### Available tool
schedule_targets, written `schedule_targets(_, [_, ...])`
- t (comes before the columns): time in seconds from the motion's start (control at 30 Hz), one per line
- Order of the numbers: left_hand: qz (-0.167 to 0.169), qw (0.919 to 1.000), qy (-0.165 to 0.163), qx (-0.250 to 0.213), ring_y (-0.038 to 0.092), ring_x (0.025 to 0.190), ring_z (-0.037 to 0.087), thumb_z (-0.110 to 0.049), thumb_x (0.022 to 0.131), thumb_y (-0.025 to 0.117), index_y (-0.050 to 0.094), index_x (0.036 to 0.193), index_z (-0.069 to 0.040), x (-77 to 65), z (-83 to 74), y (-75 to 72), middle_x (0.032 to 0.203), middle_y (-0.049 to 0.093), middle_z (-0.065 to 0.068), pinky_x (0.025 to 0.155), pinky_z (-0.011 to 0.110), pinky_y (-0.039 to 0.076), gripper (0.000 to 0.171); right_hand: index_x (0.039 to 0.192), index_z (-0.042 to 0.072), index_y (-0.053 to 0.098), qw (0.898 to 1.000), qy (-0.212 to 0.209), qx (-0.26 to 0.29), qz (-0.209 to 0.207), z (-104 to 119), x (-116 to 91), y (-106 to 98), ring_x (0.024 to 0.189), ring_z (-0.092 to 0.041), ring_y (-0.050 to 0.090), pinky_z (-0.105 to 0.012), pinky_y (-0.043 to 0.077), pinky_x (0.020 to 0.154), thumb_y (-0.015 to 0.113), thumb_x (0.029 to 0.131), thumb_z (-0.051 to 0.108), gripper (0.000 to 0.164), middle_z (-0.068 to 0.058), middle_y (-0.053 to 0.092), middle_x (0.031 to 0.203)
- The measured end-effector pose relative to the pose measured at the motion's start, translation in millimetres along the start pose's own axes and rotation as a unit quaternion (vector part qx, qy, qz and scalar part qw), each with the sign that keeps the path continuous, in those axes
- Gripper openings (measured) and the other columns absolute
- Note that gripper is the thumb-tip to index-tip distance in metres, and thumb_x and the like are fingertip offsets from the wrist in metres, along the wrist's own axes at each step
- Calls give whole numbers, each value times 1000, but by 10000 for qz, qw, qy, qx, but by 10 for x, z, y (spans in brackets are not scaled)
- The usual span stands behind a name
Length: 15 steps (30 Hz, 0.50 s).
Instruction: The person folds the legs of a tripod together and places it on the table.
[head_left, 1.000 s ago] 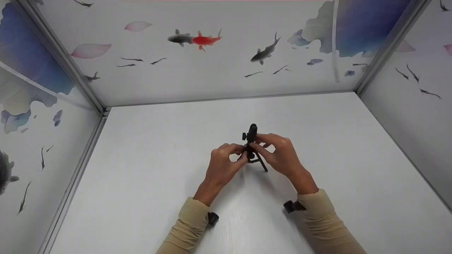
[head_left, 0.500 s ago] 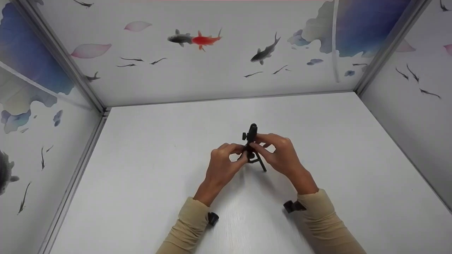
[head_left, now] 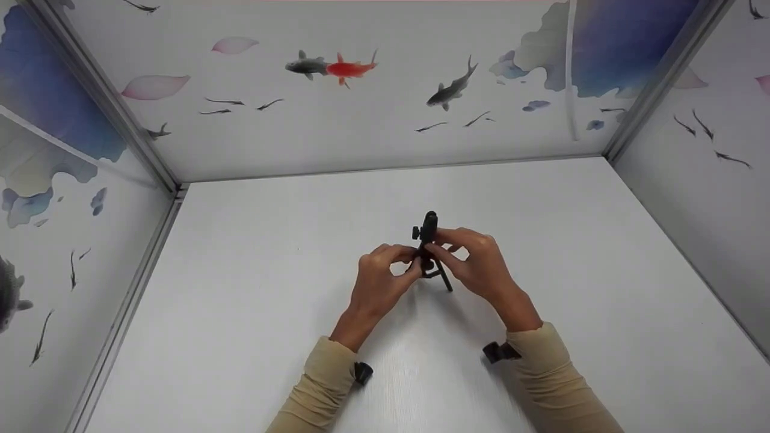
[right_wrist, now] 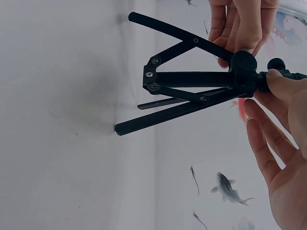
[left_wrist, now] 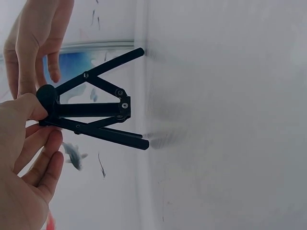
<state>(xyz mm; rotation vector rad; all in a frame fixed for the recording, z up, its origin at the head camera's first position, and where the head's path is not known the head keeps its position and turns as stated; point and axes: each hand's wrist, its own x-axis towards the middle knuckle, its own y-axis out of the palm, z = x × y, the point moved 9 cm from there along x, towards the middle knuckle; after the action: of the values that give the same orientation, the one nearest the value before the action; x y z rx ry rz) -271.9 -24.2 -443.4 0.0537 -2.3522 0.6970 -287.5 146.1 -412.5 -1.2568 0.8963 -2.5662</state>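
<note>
A small black tripod stands upright between both hands in the head view, its legs partly spread. My left hand pinches it just below the head, the thumb against a round knob in the left wrist view. My right hand pinches the neck a little higher, the thumb lying across it in the right wrist view. Hinged braces join the legs to the centre column. The leg tips are right at the tabletop. Fingers hide part of the tripod's upper middle in the head view.
A white table lies under the hands. Walls printed with fish and petals enclose it at the back and both sides, with metal corner posts. A black wrist camera hangs below the left sleeve, another black camera below the right.
The tripod's visible near leg has shifted slightly left at its tip. Both hands keep their hold in nearly the same place.
</note>
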Motion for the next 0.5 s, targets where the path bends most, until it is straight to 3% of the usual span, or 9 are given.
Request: schedule_targets(0.5, [-100, 9999, 43, -76, 80, 91, 10, -8, 95, 80, 83, 109, -9, 4, -18, -9, 98, 84, 1, 85, 28, 65, 14, 125, 11, 81, 10000, 70, 35, -32, -31, -8, 6, 92, -18, 80, -36, 65, 72, 84, 95, 9, 30, -2, 85, 105])
